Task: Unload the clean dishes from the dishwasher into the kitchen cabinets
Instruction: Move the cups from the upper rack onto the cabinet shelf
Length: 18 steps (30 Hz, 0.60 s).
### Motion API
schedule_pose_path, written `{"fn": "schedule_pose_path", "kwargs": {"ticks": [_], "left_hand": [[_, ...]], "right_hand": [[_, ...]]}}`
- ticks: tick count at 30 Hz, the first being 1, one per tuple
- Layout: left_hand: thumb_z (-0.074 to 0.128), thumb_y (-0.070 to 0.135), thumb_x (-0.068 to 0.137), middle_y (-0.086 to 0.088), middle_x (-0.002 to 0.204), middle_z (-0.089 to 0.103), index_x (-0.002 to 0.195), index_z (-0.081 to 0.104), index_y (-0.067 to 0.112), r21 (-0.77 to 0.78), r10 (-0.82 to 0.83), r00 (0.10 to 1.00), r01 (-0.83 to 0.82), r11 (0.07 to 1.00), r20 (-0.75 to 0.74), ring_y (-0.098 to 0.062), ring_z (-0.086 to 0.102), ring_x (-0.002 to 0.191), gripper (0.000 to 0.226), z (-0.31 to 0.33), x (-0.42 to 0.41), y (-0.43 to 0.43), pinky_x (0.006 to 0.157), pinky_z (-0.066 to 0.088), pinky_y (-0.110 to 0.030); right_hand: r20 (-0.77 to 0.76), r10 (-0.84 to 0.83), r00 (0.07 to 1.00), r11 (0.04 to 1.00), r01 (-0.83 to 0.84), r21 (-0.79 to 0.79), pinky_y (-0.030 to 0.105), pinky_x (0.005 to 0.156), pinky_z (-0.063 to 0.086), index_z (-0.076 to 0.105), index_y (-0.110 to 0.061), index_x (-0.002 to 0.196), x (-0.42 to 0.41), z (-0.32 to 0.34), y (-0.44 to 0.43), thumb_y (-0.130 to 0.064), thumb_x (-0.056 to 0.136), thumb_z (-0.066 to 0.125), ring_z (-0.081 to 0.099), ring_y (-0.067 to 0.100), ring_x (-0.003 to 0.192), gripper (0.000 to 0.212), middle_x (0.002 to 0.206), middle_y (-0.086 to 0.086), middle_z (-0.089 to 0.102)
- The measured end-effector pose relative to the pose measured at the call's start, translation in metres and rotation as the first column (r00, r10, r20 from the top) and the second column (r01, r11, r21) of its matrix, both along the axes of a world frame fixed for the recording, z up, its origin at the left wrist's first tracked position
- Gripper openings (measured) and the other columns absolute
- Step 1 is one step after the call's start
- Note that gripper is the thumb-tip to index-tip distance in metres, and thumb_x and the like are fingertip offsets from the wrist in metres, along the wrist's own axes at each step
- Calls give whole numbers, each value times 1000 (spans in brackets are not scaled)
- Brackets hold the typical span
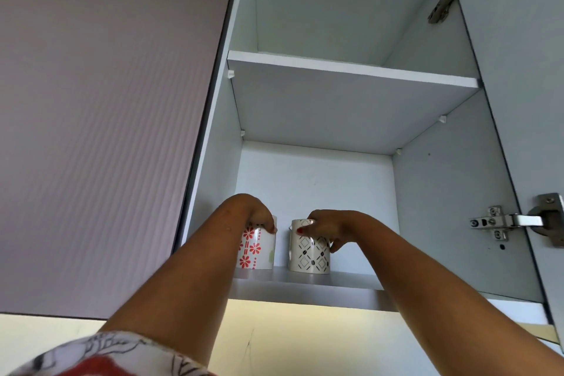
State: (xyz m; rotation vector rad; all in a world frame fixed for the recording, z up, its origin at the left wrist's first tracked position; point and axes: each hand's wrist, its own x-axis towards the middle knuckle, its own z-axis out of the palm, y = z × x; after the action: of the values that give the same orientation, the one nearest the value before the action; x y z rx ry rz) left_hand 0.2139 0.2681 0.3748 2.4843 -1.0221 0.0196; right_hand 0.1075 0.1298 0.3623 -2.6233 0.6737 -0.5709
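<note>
Two mugs stand on the bottom shelf point(351, 279) of the open wall cabinet. The left one is a white mug with red flowers point(258, 249); my left hand point(258, 214) grips it over its rim from above. Beside it stands a white mug with black diamonds point(308, 255). My right hand point(328, 227) holds that mug at its rim and right side, fingers curled round it. Both mugs sit near the shelf's front edge, a small gap between them.
The middle shelf point(351, 69) above shows its underside. The cabinet door point(525, 70) hangs open at the right on two metal hinges point(500, 224). A closed cabinet door point(100, 116) fills the left side. A pale wall lies below the cabinet.
</note>
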Motion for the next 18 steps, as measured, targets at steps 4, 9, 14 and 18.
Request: {"fn": "schedule_pose_path", "kwargs": {"ticks": [4, 9, 14, 18], "left_hand": [[54, 34, 93, -14, 97, 63, 116, 53, -1, 25, 11, 998, -13, 1000, 62, -21, 57, 73, 42, -1, 10, -8, 67, 47, -28], [64, 47, 83, -13, 118, 64, 123, 56, 5, -36, 77, 947, -69, 997, 312, -25, 62, 97, 58, -7, 20, -16, 78, 47, -30], [71, 55, 72, -7, 112, 65, 117, 61, 13, -107, 157, 831, -118, 987, 533, -23, 62, 102, 62, -11, 12, -7, 81, 48, -33], [77, 47, 70, -4, 111, 67, 117, 61, 14, -62, 156, 814, -147, 987, 560, -21, 64, 100, 60, -12, 6, -2, 74, 46, -31]], "right_hand": [[0, 2, 1000, 996, -2, -88, 44, 90, 53, 46, -5, 128, 2, 1, 0, -37, 94, 53, 54, 33, 117, 48, 128, 16, 52], [-5, -77, 997, 908, 68, -413, 40, 95, 43, 50, -9, 128, 6, -4, 0, -39, 96, 46, 46, 31, 123, 44, 132, 16, 47], [139, -73, 988, 818, 139, -558, 40, 93, 47, 54, -19, 113, 12, -6, 0, -38, 83, 68, 53, 27, 112, 38, 120, 7, 54], [157, -86, 984, 803, 162, -574, 37, 84, 51, 60, -16, 106, 11, -3, 1, -29, 80, 73, 59, 24, 104, 32, 116, 5, 59]]}}
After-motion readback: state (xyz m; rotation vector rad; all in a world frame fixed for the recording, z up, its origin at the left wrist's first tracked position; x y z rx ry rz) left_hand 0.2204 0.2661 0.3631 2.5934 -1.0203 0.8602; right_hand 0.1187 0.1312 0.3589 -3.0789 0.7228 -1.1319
